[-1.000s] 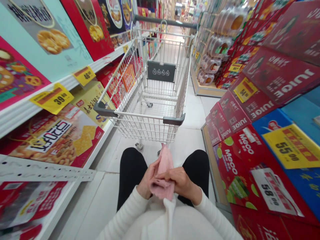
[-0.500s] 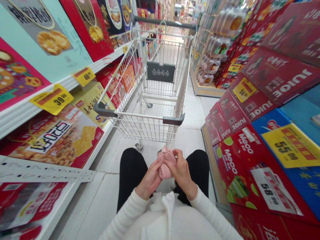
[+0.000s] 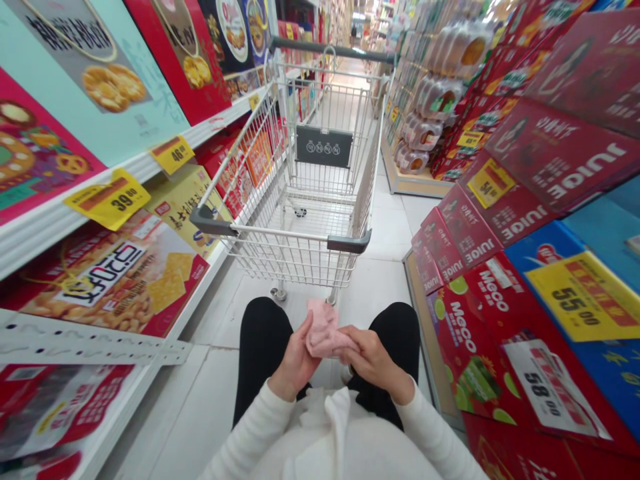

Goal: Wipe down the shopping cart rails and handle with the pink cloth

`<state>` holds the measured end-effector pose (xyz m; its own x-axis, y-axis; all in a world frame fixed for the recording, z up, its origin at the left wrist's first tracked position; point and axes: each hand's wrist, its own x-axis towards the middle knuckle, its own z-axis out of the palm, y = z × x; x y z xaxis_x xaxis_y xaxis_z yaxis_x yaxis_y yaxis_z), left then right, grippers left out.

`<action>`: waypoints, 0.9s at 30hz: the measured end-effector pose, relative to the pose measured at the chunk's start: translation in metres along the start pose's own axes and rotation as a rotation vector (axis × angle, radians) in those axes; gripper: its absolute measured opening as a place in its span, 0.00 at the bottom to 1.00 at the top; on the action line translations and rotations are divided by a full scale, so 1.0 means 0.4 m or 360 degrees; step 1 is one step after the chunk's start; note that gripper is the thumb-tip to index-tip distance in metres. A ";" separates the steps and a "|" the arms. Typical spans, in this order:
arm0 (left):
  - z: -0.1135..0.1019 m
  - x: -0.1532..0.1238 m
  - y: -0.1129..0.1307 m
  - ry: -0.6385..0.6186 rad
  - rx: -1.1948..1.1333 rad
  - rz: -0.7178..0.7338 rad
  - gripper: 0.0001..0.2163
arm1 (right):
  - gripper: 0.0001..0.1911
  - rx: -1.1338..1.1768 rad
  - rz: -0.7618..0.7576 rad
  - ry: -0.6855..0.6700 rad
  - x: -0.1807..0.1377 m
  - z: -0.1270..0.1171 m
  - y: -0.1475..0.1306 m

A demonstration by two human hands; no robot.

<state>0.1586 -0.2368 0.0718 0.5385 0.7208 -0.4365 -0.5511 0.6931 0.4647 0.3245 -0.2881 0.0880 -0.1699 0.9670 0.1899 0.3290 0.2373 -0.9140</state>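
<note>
Between my knees I hold a crumpled pink cloth (image 3: 323,330), partly unfolded. My left hand (image 3: 297,360) grips its left edge, with the thumb lying along the side. The right-hand edge is pinched in my right hand (image 3: 373,357), whose fingers and thumb close over the fabric. Both hands are above the tiled floor, a little in front of my body. Just beyond them stands a metal wire shopping cart (image 3: 300,257) with dark grey corner guards and a dark sign panel (image 3: 324,146).
On the left, a white shelf (image 3: 145,163) carries boxed snacks, with yellow price tags (image 3: 114,199) along its edge. Red drink cartons (image 3: 487,313) are stacked close on the right. White floor tiles (image 3: 383,273) run ahead beneath and beside the cart.
The pink cloth has opened out from a tighter bunch and looks broader. My right hand has turned flatter and moved slightly down and to the right; the left hand has barely shifted.
</note>
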 end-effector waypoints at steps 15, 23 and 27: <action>0.059 -0.013 -0.008 0.0287 0.0348 0.0581 0.25 | 0.22 0.0818 0.0680 0.0734 0.070 0.045 0.008; 0.233 0.023 0.233 0.0462 0.1494 0.2344 0.12 | 0.16 -0.0018 -0.0157 0.1436 0.251 -0.170 -0.126; 0.285 0.108 0.242 -0.0171 0.2371 0.2118 0.20 | 0.21 -0.0015 -0.0336 0.1267 0.377 -0.223 -0.168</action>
<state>0.2014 -0.1399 0.1859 0.3748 0.6388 0.6719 0.2704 -0.7686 0.5798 0.3594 -0.1499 0.2102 0.4791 0.6776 0.5580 0.3723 0.4189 -0.8282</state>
